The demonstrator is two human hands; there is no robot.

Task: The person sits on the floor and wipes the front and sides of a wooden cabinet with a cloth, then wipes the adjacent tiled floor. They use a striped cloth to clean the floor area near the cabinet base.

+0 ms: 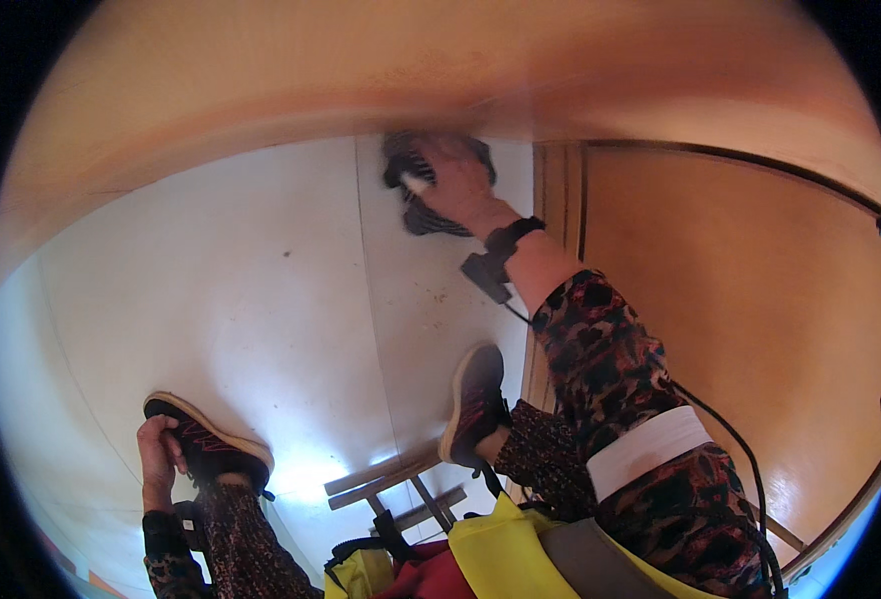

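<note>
My right hand [457, 182] is closed over a dark cloth with pale stripes [434, 222], pressing it on the pale floor [291, 319] by the base of the wooden panel. The hand and cloth are smeared by motion. A black strap with a small box [495, 262] circles that wrist. Low on the left, my left hand [163, 449] hangs beside my left shoe [206, 436], its fingers loosely bent and apart from the thumb, holding nothing that I can see. My right shoe [475, 399] stands nearer the middle.
A wooden panel [440, 70] curves across the far side, and a wooden door or cabinet side [730, 290] rises on the right. Small brown crumbs [438, 298] dot the floor. Behind my feet is a low wooden frame [401, 491]. A cable [735, 439] runs along my right arm.
</note>
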